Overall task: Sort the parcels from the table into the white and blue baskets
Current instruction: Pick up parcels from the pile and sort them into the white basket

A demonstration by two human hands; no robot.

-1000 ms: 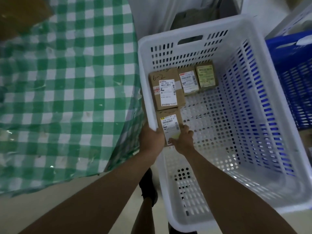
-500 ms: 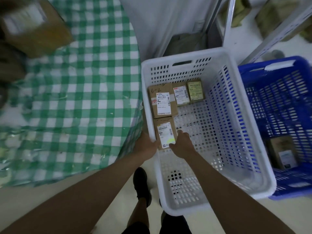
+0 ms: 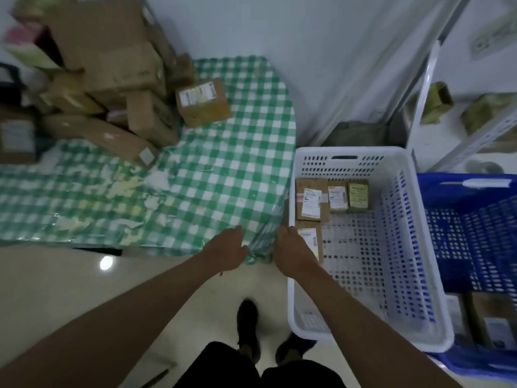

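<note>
Four parcels lie in the white basket (image 3: 419,247) by my count: three in a row against its far wall and a fourth parcel (image 3: 310,242) nearer me, along the left wall. My right hand (image 3: 293,253) hangs over the basket's left rim, just beside that fourth parcel and partly covering it; its fingers look loosely curled and I see nothing held in them, though I cannot tell whether the fingertips touch the box. My left hand (image 3: 226,253) hovers at the near corner of the table (image 3: 223,169), fingers relaxed and bent, holding nothing that I can see; whether it touches the hanging checked cloth I cannot tell.

I judge this parcel placed, so the step in hand is fetching the next one. Plenty wait: a heap of cardboard boxes (image 3: 112,79) sits at the far left of the table, and one labelled box (image 3: 202,103) stands alone on the cloth at the heap's right edge, closest to the baskets. I would take that one first, since lifting it disturbs nothing, whereas pulling from the leaning heap could topple boxes. Both hands should grip its opposite sides, label up, so I can read it before choosing a basket. The blue basket (image 3: 475,191) stands just right of the white one with at least one parcel inside, so I must check the label rather than drop by habit.
</note>
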